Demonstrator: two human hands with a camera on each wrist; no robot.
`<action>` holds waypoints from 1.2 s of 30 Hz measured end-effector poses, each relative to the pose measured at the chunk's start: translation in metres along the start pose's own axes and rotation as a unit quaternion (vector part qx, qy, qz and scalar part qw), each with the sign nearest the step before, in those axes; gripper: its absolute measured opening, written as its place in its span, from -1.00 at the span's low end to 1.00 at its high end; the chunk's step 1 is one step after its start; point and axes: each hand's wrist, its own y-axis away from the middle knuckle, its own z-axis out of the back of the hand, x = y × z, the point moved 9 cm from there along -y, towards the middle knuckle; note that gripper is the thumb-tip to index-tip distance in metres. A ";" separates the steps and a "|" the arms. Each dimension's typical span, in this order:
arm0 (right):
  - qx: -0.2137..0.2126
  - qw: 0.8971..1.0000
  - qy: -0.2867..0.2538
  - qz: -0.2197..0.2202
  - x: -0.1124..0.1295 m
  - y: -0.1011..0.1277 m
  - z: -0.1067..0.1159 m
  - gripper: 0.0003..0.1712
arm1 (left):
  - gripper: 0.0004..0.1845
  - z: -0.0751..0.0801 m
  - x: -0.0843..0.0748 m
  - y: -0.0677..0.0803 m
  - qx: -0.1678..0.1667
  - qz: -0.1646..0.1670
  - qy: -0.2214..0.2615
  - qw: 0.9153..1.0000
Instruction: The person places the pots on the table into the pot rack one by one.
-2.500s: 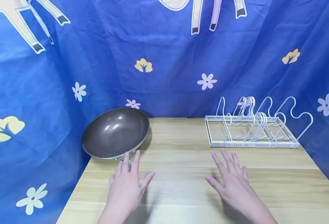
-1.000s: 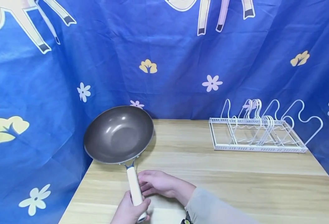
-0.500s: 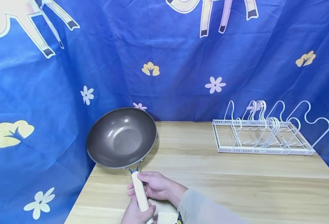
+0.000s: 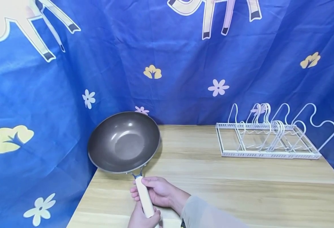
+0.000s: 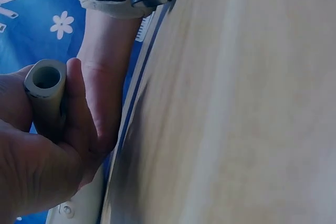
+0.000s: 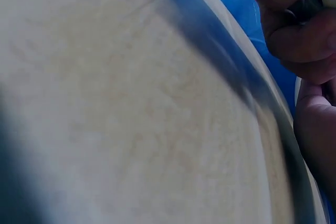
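The wok (image 4: 123,142) is being held tilted at the back left corner of the wooden surface (image 4: 226,186), its cream handle (image 4: 144,198) being gripped by both hands. The right hand (image 4: 158,191) is being curled round the upper handle, the left hand (image 4: 142,219) round its end (image 5: 46,80). A white wire rack (image 4: 269,139) is standing well apart, seemingly bare, at the back right.

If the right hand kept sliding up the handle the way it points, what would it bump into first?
Probably the dark grey wok bowl: the right hand grips the cream handle just below it.
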 end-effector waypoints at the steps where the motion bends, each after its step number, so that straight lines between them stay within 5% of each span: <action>1: 0.003 1.000 0.002 0.001 0.000 0.001 0.000 -0.40 | -0.56 0.000 0.003 -0.001 -0.009 -0.004 -0.004 1.000; 11: 0.033 0.999 -0.002 0.007 0.002 0.015 -0.004 -0.33 | -0.56 -0.010 0.038 -0.009 -0.075 -0.071 -0.050 0.993; 22: 0.049 0.997 -0.036 0.038 0.018 0.029 0.001 -0.52 | -0.55 -0.021 -0.025 0.013 -0.074 -0.102 -0.041 0.991; 27: 0.045 0.997 -0.037 0.047 0.024 0.035 0.002 -0.55 | -0.54 -0.028 -0.038 0.017 -0.054 -0.065 -0.005 0.996; 36: 0.087 0.993 -0.046 0.065 0.040 0.048 0.002 -0.65 | -0.53 -0.041 -0.057 0.020 -0.026 -0.081 0.008 0.996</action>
